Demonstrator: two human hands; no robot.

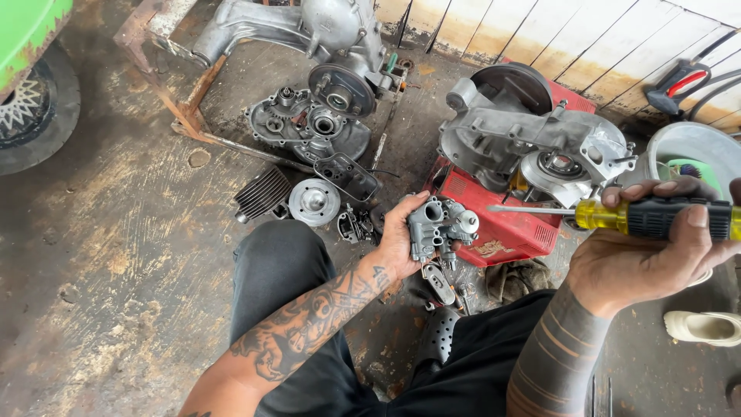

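legs: black trousers [293, 270], nearest the camera, bottom centre; person sits on the concrete floor [116, 255], knees apart
wheel: tyre with spoked rim [27, 108] at floor's left edge, under a green panel [27, 23]; both cut off
cylinder parts: finned cylinder [261, 193] and round cylinder head [313, 201] on the floor just beyond the left knee
engine cover: open grey crankcase half [309, 123], gears showing, mid floor toward the back wall
left hand: left hand [397, 243] curled around the carburettor [440, 228], fingers behind the body, thumb side hidden
carburettor: held above the floor, between the knees, in front of the red case [502, 224]
handling: cast metal, stiff, likely fairly heavy for its size, maybe oily; grip the main body, not the small levers or screws
engine block: grey engine block [532, 139] resting on the red case
right hand: right hand [656, 255] wrapped shut on the screwdriver [617, 216], yellow and black handle, shaft pointing left toward the carburettor, not touching
hidden: screwdriver tip type unclear; small parts under the carburettor hard to tell; metal bowl [695, 147] at right edge cut off
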